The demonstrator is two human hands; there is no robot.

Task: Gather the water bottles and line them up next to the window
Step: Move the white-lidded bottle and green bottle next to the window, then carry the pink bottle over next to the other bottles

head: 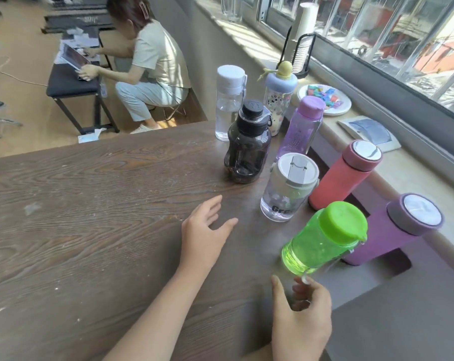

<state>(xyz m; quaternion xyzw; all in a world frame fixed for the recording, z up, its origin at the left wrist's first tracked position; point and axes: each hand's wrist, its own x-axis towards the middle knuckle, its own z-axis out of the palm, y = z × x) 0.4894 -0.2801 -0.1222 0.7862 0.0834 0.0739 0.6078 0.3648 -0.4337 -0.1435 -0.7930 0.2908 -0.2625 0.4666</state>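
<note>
Dark wood-grain table (pixel 90 204) fills most of the view, window sill (pixel 403 178) along its right edge under the window (pixel 377 35). Bottles cluster at the table's window side: black jug bottle (pixel 248 144), clear white-capped bottle (pixel 228 102), lilac bottle (pixel 301 126), cartoon bottle with blue lid (pixel 279 95), clear grey-lid bottle (pixel 288 188), red flask (pixel 343 175), purple flask (pixel 392 230). Green bottle (pixel 325 238) is nearest, just beside the purple flask. Right hand (pixel 301 313) is just below its base, fingers loosely curled, holding nothing; contact unclear. Left hand (pixel 202 230) is open, fingers spread, over bare table. Paper plate (pixel 343 108) sits on the sill.
</note>
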